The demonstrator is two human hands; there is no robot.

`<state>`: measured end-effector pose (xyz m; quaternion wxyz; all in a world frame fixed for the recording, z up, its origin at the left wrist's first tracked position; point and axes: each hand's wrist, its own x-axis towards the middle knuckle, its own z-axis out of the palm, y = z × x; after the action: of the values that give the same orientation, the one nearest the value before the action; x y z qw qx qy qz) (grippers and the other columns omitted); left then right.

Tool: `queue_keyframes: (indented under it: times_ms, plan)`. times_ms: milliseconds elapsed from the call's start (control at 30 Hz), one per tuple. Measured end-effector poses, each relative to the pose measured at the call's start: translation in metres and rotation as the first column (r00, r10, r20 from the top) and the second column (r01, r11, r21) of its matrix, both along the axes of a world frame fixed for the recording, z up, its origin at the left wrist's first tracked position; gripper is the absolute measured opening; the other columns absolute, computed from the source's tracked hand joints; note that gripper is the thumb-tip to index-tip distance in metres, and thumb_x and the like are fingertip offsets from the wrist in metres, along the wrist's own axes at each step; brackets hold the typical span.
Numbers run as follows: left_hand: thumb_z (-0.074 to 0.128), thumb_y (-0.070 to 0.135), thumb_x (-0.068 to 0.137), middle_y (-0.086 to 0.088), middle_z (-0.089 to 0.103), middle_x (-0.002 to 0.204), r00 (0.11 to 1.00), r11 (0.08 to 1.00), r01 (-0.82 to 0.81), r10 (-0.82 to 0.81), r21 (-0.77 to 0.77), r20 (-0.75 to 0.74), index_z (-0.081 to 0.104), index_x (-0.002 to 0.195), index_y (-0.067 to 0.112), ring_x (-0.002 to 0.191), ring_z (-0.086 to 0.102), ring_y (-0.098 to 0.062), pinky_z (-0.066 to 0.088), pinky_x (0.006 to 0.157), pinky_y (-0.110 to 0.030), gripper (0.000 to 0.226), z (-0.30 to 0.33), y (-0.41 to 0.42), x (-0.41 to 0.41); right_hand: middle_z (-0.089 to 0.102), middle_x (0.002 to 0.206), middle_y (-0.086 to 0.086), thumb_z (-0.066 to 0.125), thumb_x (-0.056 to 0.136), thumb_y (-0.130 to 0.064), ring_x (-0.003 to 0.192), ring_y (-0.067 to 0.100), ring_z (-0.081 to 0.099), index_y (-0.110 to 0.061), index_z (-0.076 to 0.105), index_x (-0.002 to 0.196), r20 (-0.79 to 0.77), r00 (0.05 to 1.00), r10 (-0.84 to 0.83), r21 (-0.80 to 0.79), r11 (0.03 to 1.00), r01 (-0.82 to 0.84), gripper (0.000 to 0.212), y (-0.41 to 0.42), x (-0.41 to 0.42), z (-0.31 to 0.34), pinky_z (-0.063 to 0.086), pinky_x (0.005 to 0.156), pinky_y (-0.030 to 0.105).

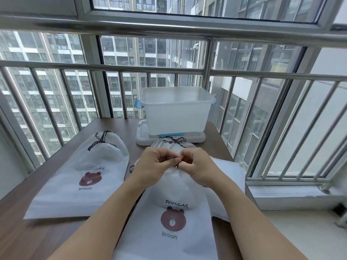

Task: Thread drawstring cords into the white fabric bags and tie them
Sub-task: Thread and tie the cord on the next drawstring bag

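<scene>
A white fabric bag (169,224) with a brown bear print lies in front of me, its top gathered. My left hand (155,164) and my right hand (197,166) meet at the gathered mouth, each pinching a thin dark drawstring cord (171,158) between thumb and fingers. A second bear bag (80,177) lies to the left, its mouth cinched with a dark cord (100,140). More white bags (227,171) lie under and behind the one I hold, with dark cords (173,140) showing at the back.
A translucent plastic bin (176,109) with blue latches stands on its lid (142,136) at the back of the brown table (16,239). Metal railing bars (281,124) and windows enclose the far side and right, with a ledge to the right.
</scene>
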<state>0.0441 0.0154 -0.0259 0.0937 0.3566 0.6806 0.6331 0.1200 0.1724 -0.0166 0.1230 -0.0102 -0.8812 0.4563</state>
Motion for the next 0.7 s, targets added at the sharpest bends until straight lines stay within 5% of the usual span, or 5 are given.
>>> queue_keyframes:
  times_ms: [267, 500, 600, 700]
  plan:
    - [0.079, 0.005, 0.082, -0.005, 0.077, 0.082, 0.990, 0.996, -0.048, 0.037, -0.077, -0.139, 0.080, 0.092, 0.011, 0.082, 0.073, -0.031, 0.058, 0.080, -0.042, 0.012, -0.0011, -0.0018, -0.0020, 0.046, 0.052, -0.010, 0.067, 0.096, -0.016, 0.038, 0.009, 0.027, -0.010, 0.074, 0.087, 0.128, 0.992, -0.003, -0.175, 0.984, 0.025, 0.012, 0.0081, 0.0054, 0.0031, 0.021, 0.039, 0.014]
    - [0.081, 0.000, 0.076, -0.005, 0.077, 0.077, 0.994, 0.997, -0.073, 0.071, -0.019, -0.085, 0.079, 0.088, 0.009, 0.070, 0.072, -0.011, 0.055, 0.070, -0.019, 0.015, 0.0055, -0.0028, 0.0011, 0.053, 0.052, -0.014, 0.073, 0.089, -0.006, 0.044, 0.001, 0.038, -0.006, 0.075, 0.080, -0.062, 0.997, -0.036, -0.128, 0.991, 0.028, 0.009, 0.0032, 0.0032, 0.0031, 0.028, 0.045, 0.011]
    - [0.081, -0.001, 0.076, -0.003, 0.077, 0.077, 0.986, 0.995, -0.096, 0.093, -0.013, -0.139, 0.079, 0.089, 0.006, 0.070, 0.073, -0.011, 0.056, 0.070, -0.019, 0.015, 0.0066, -0.0041, 0.0029, 0.061, 0.061, 0.000, 0.074, 0.087, -0.008, 0.053, 0.004, 0.044, -0.009, 0.077, 0.082, -0.067, 0.997, -0.028, -0.199, 0.980, 0.015, 0.007, 0.0038, 0.0005, 0.0019, 0.034, 0.052, 0.017]
    - [0.082, 0.000, 0.074, 0.003, 0.075, 0.072, 0.913, 0.976, -0.214, 0.185, -0.039, -0.364, 0.080, 0.086, 0.010, 0.065, 0.070, -0.008, 0.057, 0.066, -0.022, 0.016, 0.0056, -0.0047, 0.0039, 0.069, 0.088, 0.024, 0.075, 0.082, -0.027, 0.071, 0.024, 0.047, -0.019, 0.079, 0.090, 0.010, 1.000, 0.025, -0.267, 0.964, -0.021, 0.011, 0.0039, 0.0017, 0.0030, 0.036, 0.065, 0.041]
